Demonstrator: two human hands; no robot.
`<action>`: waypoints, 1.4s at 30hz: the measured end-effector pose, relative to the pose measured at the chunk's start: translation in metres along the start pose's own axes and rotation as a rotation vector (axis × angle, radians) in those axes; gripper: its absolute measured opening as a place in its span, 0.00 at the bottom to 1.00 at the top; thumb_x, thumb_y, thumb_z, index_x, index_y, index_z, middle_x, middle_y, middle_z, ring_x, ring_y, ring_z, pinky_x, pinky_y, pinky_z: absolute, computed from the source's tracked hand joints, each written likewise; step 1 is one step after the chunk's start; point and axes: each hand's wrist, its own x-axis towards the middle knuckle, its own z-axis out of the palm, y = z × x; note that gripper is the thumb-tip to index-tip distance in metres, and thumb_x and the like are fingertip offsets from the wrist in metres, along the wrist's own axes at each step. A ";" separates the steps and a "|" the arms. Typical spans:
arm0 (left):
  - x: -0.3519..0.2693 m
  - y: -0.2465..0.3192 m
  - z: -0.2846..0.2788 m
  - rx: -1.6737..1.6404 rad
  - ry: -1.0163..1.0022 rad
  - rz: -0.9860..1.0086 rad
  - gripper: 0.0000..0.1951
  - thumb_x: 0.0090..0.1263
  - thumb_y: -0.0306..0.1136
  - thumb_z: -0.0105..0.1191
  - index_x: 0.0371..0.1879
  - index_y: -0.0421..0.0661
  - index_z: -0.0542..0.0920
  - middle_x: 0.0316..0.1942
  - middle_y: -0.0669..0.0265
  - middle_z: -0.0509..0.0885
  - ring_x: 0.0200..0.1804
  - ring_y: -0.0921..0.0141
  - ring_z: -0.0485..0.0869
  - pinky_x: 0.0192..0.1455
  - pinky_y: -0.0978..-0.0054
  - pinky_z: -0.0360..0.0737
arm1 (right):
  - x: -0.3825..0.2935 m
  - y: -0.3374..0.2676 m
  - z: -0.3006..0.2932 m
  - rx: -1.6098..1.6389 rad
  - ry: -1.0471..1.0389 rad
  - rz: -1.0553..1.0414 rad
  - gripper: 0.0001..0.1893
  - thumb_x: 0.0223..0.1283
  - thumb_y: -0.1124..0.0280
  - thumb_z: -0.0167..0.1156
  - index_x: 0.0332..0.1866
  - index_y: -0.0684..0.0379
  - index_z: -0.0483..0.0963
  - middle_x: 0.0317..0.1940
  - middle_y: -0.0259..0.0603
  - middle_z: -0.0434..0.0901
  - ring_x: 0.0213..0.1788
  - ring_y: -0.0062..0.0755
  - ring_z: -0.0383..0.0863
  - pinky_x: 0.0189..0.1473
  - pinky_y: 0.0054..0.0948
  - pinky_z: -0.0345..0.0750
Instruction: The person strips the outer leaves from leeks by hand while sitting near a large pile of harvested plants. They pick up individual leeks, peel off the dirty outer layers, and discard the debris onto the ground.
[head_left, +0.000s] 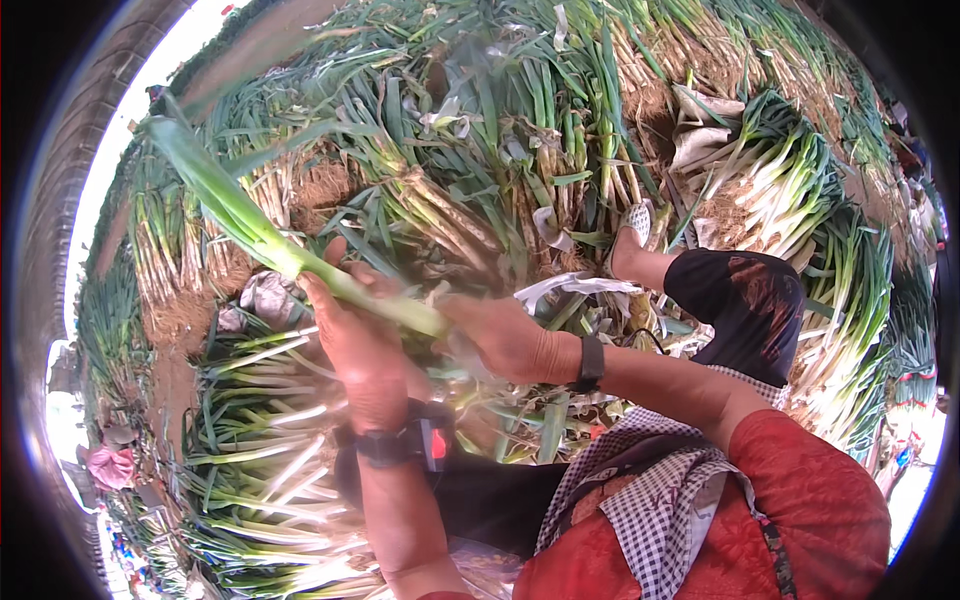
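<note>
A thick green onion stalk (289, 251) slants across the view, its green leaves at the upper left and its pale end towards the middle. My left hand (367, 330) is wrapped around the stalk midway, thumb on the near side and fingers beyond it. At the pale end, my right hand (499, 334) has its fingers closed on the stalk. Motion blurs those fingertips, and the very tip of the stalk is hidden behind them. Below my left forearm, a pile of cleaned green onions (277, 465) lies with white shanks pointing towards me.
Untrimmed green onions (450, 210) with dry skins lie beyond my hands. Peeled leaves (555, 427) litter the ground between my legs. Another pile of white-stemmed onions (832, 352) is beside my bent knee (742, 307). A pale cloth sack (701, 127) and rooted bundles (176, 300) are farther out.
</note>
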 end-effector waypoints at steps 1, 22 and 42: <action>0.004 -0.001 -0.004 -0.070 0.053 0.014 0.28 0.73 0.58 0.45 0.54 0.42 0.71 0.26 0.70 0.70 0.28 0.74 0.68 0.35 0.74 0.70 | 0.002 0.000 0.000 0.020 0.042 -0.046 0.12 0.60 0.72 0.59 0.46 0.67 0.72 0.33 0.55 0.78 0.37 0.56 0.79 0.38 0.41 0.75; 0.015 0.018 -0.025 -0.247 -0.258 0.017 0.15 0.69 0.32 0.57 0.49 0.41 0.70 0.22 0.76 0.62 0.23 0.80 0.60 0.25 0.82 0.59 | -0.039 0.072 0.014 0.647 -0.838 0.502 0.25 0.61 0.55 0.64 0.55 0.63 0.73 0.43 0.38 0.79 0.50 0.25 0.76 0.54 0.28 0.73; 0.000 0.009 0.005 -0.192 -0.155 0.094 0.22 0.73 0.47 0.52 0.53 0.40 0.72 0.19 0.75 0.59 0.21 0.81 0.57 0.22 0.84 0.58 | 0.003 0.012 0.011 1.827 0.492 1.000 0.13 0.75 0.66 0.45 0.33 0.59 0.71 0.25 0.33 0.74 0.26 0.25 0.75 0.32 0.26 0.75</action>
